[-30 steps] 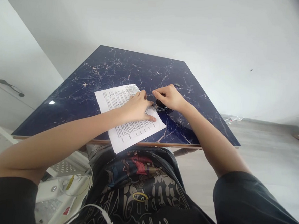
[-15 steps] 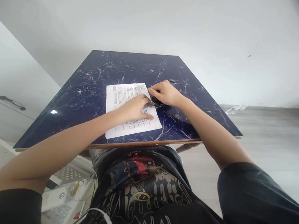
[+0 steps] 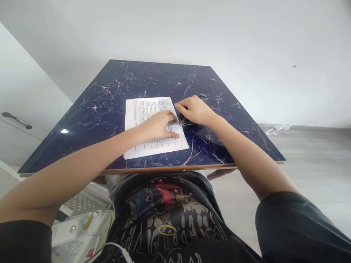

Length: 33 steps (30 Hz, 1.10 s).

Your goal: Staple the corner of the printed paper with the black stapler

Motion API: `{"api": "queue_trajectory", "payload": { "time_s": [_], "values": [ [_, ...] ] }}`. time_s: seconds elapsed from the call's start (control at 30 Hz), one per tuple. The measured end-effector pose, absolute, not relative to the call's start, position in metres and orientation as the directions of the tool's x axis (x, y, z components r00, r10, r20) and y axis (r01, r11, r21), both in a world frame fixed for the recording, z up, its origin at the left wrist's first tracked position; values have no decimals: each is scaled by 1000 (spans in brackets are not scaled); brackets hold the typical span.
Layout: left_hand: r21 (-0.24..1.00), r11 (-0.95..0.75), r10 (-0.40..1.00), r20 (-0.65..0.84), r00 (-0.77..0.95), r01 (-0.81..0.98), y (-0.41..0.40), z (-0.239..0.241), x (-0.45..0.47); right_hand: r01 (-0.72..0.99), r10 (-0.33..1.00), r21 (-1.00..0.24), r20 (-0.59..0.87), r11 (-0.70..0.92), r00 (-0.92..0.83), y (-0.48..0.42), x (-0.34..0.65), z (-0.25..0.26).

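Observation:
White sheets of printed paper (image 3: pixel 133 144) lie on a dark blue marble-patterned table (image 3: pixel 131 77). Across them rests my left hand (image 3: pixel 163 125), thumb stretched apart from the fingers, fingertips at the paper's right edge. Over a black stapler (image 3: pixel 188 122) with a shiny metal base, my right hand (image 3: pixel 194 110) is closed, its fingers curled on the top. The stapler's front end meets the right edge of the sheets; its jaws are largely hidden by my hands. A small dark strip (image 3: pixel 203 95) lies on the table just beyond my right hand.
The table's wooden front edge (image 3: pixel 161 170) is close to my body. A pale wall stands behind the table. At lower left is a white open drawer or bin (image 3: pixel 77 230) with cables and small items. A clear plastic piece (image 3: pixel 278 129) lies on the floor at right.
Both hands stay at the paper's right edge, nearly still. The right hand has shifted very slightly on the stapler, and the paper's near edge sits a touch higher in view.

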State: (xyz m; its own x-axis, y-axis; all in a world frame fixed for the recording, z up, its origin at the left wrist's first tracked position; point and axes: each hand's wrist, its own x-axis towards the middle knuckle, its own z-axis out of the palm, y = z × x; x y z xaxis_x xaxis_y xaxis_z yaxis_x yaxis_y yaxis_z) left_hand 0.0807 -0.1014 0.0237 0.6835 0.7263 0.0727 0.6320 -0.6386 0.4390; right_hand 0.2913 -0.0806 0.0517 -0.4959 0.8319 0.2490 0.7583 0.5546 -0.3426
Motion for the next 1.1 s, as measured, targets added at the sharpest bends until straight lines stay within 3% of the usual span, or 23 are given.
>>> {"api": "queue_trajectory", "payload": {
  "time_s": [1.1],
  "values": [
    [424, -636, 737, 85, 671, 645, -99, 21, 83, 817, 850, -239, 190, 526, -491, -84, 284, 52]
  ]
}}
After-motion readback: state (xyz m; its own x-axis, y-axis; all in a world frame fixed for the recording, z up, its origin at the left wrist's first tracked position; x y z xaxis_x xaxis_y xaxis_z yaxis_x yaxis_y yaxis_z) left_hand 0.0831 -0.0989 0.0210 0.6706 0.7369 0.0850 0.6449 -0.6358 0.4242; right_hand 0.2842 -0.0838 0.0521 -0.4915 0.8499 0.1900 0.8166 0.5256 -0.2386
